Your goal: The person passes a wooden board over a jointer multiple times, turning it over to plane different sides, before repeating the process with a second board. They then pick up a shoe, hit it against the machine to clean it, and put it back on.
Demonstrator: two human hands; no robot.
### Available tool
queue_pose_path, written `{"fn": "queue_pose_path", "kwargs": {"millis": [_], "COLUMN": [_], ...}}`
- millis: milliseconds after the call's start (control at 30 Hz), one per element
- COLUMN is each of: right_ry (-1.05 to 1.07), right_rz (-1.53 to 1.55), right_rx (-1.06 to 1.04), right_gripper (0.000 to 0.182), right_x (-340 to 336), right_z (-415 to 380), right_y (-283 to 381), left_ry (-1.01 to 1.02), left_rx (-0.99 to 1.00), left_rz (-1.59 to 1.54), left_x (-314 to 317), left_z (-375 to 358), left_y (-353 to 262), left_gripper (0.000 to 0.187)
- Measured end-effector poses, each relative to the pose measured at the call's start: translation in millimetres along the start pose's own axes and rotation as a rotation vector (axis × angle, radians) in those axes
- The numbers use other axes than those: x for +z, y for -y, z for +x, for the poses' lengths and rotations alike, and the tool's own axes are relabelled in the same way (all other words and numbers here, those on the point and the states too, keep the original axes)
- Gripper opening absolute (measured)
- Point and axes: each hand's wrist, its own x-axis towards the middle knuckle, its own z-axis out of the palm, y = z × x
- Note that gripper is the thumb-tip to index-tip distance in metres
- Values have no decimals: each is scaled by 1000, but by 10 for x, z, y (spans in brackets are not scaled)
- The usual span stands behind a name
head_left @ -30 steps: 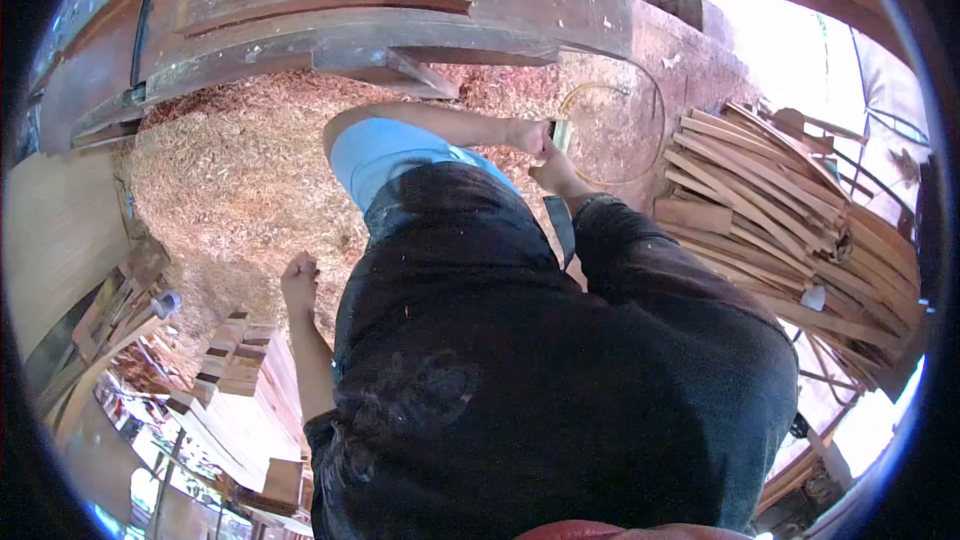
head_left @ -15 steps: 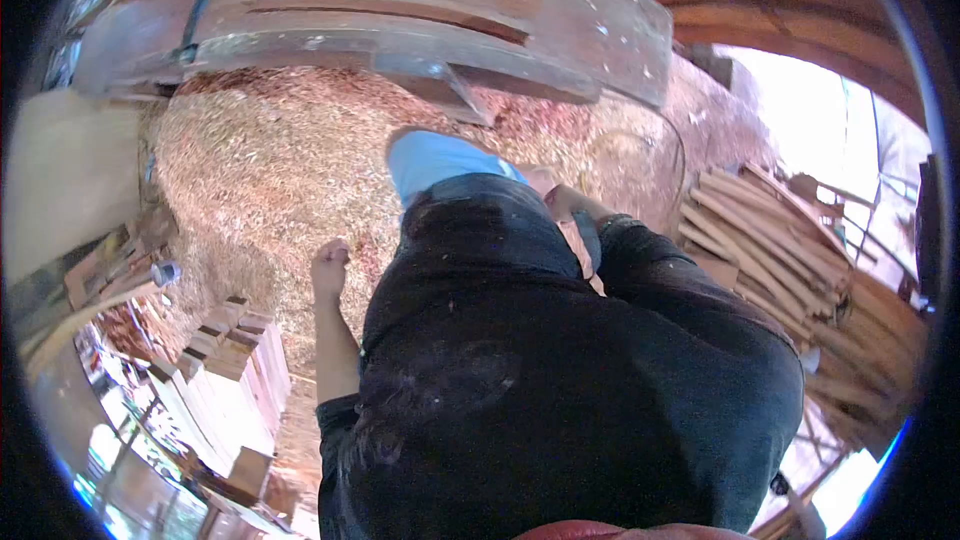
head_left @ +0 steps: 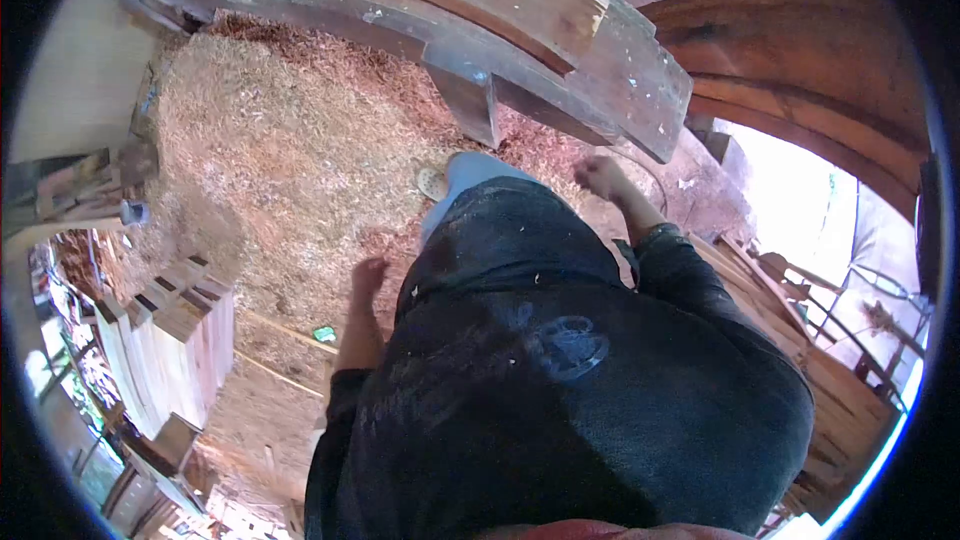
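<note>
My left hand (head_left: 369,278) hangs low beside my left hip, over the shavings-covered floor. Its fingers are curled in loosely, and nothing shows in them. Out in front on the right is my right hand (head_left: 600,177), near the front edge of a heavy wooden workbench (head_left: 640,100) but apart from it. Its fingers also look curled, with no object visible in them. Between the two hands my leg in light blue cloth (head_left: 485,170) reaches forward, with a pale sandal (head_left: 432,183) beside it. My dark shirt (head_left: 560,420) hides much of what lies below.
Wood shavings (head_left: 290,150) cover the floor. Upright squared timbers (head_left: 180,340) stand at the left, with a small green item (head_left: 324,334) lying nearby. Long boards (head_left: 745,290) are stacked at the right. A large curved brown wooden piece (head_left: 790,50) fills the upper right.
My right hand has swung forward and outward, away from my body. The left hand has shifted slightly to the right in view. The bench now appears turned, its right end lower.
</note>
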Motion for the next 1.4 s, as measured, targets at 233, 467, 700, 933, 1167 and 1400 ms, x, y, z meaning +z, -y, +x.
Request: {"fn": "queue_pose_path", "kwargs": {"millis": [233, 467, 700, 933, 1167, 1400], "right_ry": [206, 126, 235, 512, 544, 374], "right_rz": [118, -316, -218, -974, -655, -455], "right_rx": [72, -184, -309, -839, -545, 82], "right_gripper": [22, 26, 20, 30, 35, 59], "right_x": [73, -180, -325, -52, 377, 808], "right_z": [-121, 941, 1197, 1417, 1413, 1546], "right_y": [-1082, 249, 467, -556, -809, -1398], "left_ry": [-304, -392, -324, -638, -591, -429], "left_rx": [-160, 437, -651, -685, -948, -506], "left_rz": [-429, 553, -478, -209, -586, -661], "left_x": [-579, -286, 88, 370, 181, 425], "left_z": [714, 608, -367, -792, -1354, -867], "left_y": [-1427, -854, -1265, -1967, -1704, -2029], "left_gripper": [36, 24, 19, 20, 16, 19]}}
